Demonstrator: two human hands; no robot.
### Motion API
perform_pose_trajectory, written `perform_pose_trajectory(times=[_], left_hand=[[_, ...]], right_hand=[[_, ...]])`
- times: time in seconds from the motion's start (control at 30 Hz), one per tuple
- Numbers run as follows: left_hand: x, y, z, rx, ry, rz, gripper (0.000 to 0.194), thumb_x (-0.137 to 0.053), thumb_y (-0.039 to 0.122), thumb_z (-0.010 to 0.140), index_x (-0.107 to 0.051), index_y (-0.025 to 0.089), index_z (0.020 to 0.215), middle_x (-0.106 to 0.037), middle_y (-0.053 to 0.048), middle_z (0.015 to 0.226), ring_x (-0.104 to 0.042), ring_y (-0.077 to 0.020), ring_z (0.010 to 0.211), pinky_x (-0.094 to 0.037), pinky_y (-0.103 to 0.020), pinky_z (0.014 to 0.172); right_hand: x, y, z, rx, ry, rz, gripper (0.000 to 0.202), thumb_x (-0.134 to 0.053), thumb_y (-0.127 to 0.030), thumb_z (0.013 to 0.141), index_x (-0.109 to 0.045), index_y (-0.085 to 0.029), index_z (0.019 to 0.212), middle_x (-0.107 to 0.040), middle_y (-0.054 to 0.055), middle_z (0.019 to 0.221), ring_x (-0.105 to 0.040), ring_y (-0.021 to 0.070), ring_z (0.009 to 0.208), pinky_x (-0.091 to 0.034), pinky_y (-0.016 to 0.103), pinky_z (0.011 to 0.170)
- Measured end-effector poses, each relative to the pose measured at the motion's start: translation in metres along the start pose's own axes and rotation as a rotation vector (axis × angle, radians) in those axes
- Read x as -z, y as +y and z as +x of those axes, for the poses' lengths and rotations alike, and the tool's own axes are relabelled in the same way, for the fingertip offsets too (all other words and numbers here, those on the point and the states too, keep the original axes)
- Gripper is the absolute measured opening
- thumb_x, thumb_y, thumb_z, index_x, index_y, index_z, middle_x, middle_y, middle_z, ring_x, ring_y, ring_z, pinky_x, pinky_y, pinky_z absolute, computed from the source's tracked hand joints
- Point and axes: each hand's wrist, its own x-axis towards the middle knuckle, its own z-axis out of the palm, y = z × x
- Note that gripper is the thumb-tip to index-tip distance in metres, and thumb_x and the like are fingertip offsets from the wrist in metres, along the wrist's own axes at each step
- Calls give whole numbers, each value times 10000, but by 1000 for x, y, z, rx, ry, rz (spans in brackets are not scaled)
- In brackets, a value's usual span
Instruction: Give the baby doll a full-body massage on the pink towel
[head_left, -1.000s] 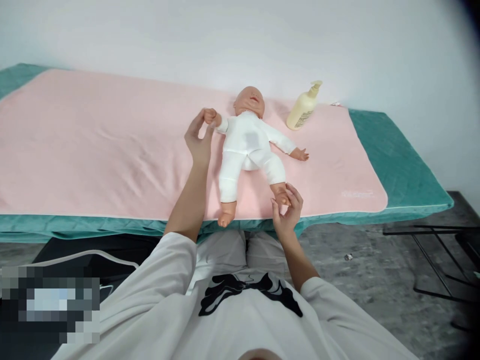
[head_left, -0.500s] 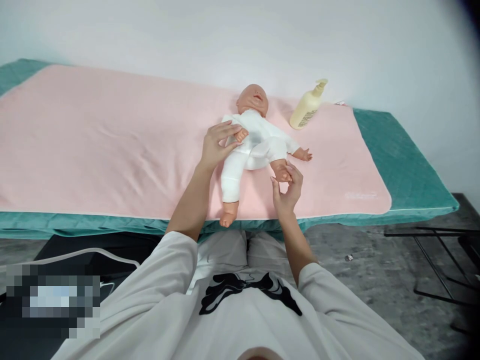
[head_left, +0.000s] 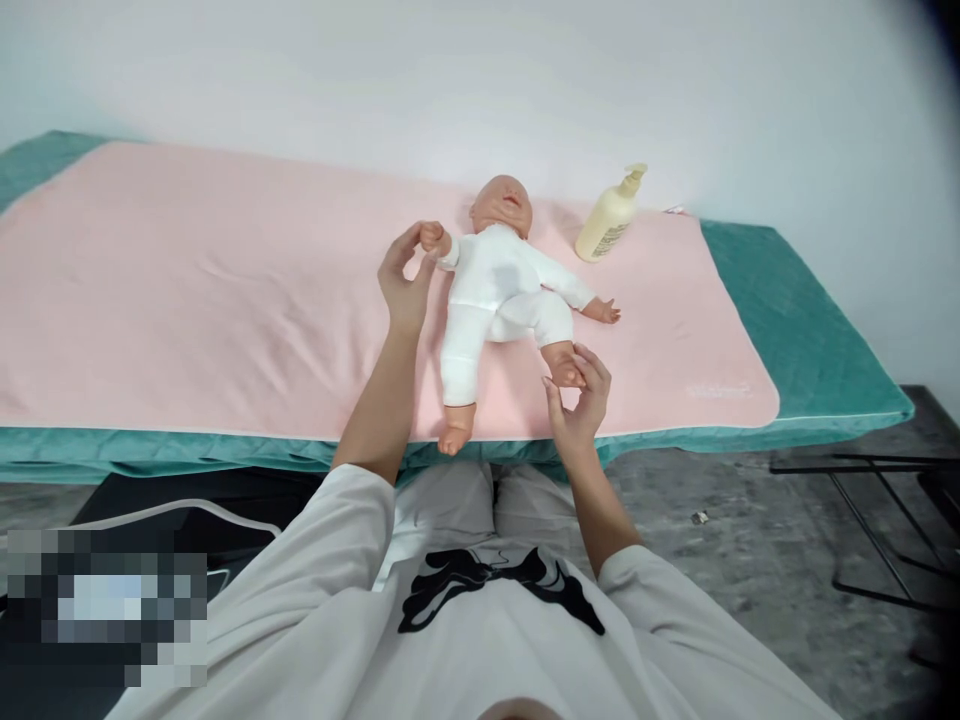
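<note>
A baby doll (head_left: 487, 270) with a white cloth body lies on its back on a pink mat (head_left: 225, 300), its head toward the wall. My left hand (head_left: 405, 282) has its fingers and thumb around the doll's hand (head_left: 433, 237), on the left side of the body. With my right hand (head_left: 583, 400) I grip the doll's foot (head_left: 564, 366) between thumb and fingers; that leg is bent outward. The doll's other arm rests stretched out to the right on the mat. Its other foot (head_left: 455, 430) lies at the mat's front edge.
A pale yellow pump bottle (head_left: 607, 222) stands on the mat right of the doll's head. Under the mat is a green padded bed (head_left: 810, 320) against a white wall. Black metal legs (head_left: 870, 530) stand at the lower right, and a dark object with a blurred patch sits lower left.
My left hand has drawn the doll's arm from across its chest out to the left. My right hand, still on the foot, has moved slightly toward me, with the leg a little straighter.
</note>
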Motion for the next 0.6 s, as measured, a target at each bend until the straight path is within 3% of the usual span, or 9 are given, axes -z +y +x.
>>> perform_pose_trajectory(times=[0.17,0.27,0.33,0.4,0.5,0.6], left_hand=[[8,-22,10,62,87,-5,694,-382,661,992,-478,74,1350,-574,-104,1398,-503,-182,1352,-406,-439,1119],[17,-43,16,109,1,76,829,-66,680,1004,-481,48,1342,-543,-121,1418,-280,-262,1498,-351,-520,1103],[22,-52,18,224,-49,69,914,78,656,985,-546,53,1273,-551,-118,1397,-163,-287,1534,-330,-547,1094],[25,-55,18,418,6,-46,891,52,656,999,-604,92,1210,-558,-94,1394,-212,-262,1527,-335,-516,1111],[26,-47,17,721,282,-339,549,-244,574,1061,-593,205,1269,-533,-53,1441,-437,-178,1428,-424,-363,1120],[25,-36,16,857,451,-485,399,-410,400,1047,-478,225,1399,-513,-102,1460,-559,-179,1326,-519,-285,1054]], right_hand=[[12,-6,-20,-13,-50,-47,564,-680,-196,880,-455,-298,1388,-563,105,1356,-570,237,1293,-545,484,1050],[15,-6,-34,-5,-62,-58,602,-669,-182,882,-428,-307,1419,-555,108,1380,-563,237,1312,-551,475,1047],[16,-4,-44,-12,-67,-59,625,-672,-188,880,-407,-305,1434,-553,115,1385,-567,241,1311,-563,473,1031],[15,-3,-53,-32,-83,-66,645,-676,-205,880,-383,-295,1448,-553,128,1384,-571,250,1309,-571,479,1017],[14,-1,-66,-66,-125,-104,631,-660,-235,894,-370,-277,1453,-560,143,1371,-576,262,1303,-569,492,1014],[12,-2,-76,-89,-146,-131,598,-646,-243,906,-384,-268,1443,-568,146,1354,-584,257,1290,-576,475,1003]])
